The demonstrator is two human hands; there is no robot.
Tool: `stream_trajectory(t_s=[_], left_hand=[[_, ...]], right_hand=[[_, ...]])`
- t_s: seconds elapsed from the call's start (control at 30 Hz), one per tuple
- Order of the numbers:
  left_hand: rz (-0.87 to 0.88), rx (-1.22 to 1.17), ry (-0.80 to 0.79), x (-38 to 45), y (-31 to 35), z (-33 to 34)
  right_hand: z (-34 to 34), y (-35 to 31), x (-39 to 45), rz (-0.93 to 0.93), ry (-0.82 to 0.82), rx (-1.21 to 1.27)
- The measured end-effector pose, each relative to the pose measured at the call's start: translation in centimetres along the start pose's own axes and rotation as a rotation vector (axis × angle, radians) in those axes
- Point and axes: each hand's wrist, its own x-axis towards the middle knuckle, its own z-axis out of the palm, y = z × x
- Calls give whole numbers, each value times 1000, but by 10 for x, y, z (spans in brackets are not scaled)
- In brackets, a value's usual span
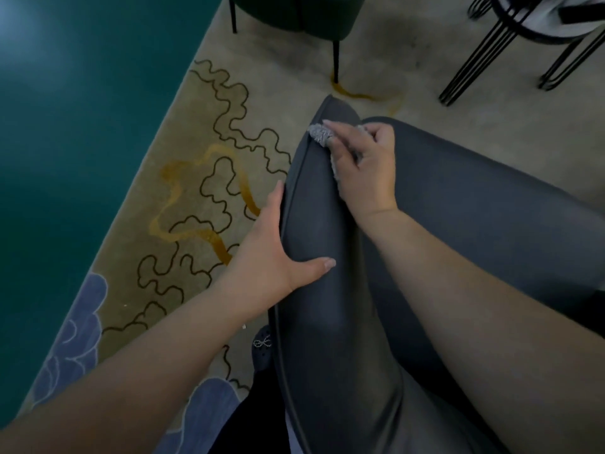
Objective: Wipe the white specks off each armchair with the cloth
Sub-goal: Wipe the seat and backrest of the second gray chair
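Observation:
A dark grey leather armchair point(458, 198) fills the lower right, seen from above its left arm. My right hand point(363, 165) holds a small grey fluffy cloth point(319, 133) and presses it onto the far end of that arm. My left hand point(271, 253) rests flat on the arm's outer side, fingers straight down the side and thumb across the top. No white specks show on the dark surface from here.
A beige rug point(209, 165) with black squiggles and orange lines lies under the chair, beside a teal floor point(65, 126). A dark green chair point(294, 11) stands at the top. A black wire-legged stool point(510, 40) is at top right. My dark shoe point(262, 345) shows by the chair's base.

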Motion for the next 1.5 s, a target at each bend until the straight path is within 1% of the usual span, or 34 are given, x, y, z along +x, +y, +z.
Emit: stream_trajectory(t_s=[0.13, 0.2, 0.27, 0.37, 0.43, 0.5, 0.57, 0.63, 0.73, 0.8, 0.87, 0.93, 1.0, 1.1, 1.2, 1.23, 1.3, 1.33, 1.4, 1.43, 1.5], left_hand=[[55, 76, 64, 33, 13, 4], [75, 84, 102, 39, 14, 9], [81, 53, 122, 39, 10, 11], [98, 26, 110, 40, 5, 11], [105, 24, 116, 42, 3, 10], [103, 13, 126, 42, 1, 11], [103, 9, 133, 41, -1, 11], [105, 25, 134, 41, -1, 11], [109, 31, 124, 42, 2, 9], [115, 34, 122, 42, 1, 9], [113, 27, 126, 41, 0, 10], [110, 16, 135, 41, -3, 10], [107, 7, 136, 42, -5, 10], [121, 26, 142, 41, -5, 10], [138, 51, 140, 41, 0, 10], [135, 49, 139, 41, 1, 10], [127, 45, 142, 40, 2, 10], [126, 47, 145, 40, 2, 10], [128, 57, 152, 39, 1, 10], [129, 57, 157, 39, 0, 10], [126, 44, 157, 39, -1, 11]], right_hand=[[-9, 4, -30, 83, 7, 86], [-16, 6, -61, 81, -33, 122], [-18, 4, -68, 73, -43, 138], [-5, 5, -16, 84, 34, 59], [4, 9, 32, 180, 72, 87], [6, 14, 60, 259, 71, 135], [3, 14, 53, 270, 12, 134], [-5, 12, 18, 242, -39, 133], [-14, 7, -30, 226, -39, 151], [-10, 9, -12, 247, -22, 123], [0, 14, 26, 253, -6, 89], [8, 21, 63, 314, 12, 162], [10, 20, 78, 363, 17, 246], [0, 13, 53, 324, -40, 242], [-12, 16, -14, 307, -59, 151], [-14, 16, -29, 325, -46, 167], [-12, 18, -26, 366, -23, 194], [-10, 21, -14, 372, -20, 190], [-2, 25, 24, 366, 62, 215], [1, 26, 40, 401, 99, 243], [6, 31, 53, 457, 117, 277]])
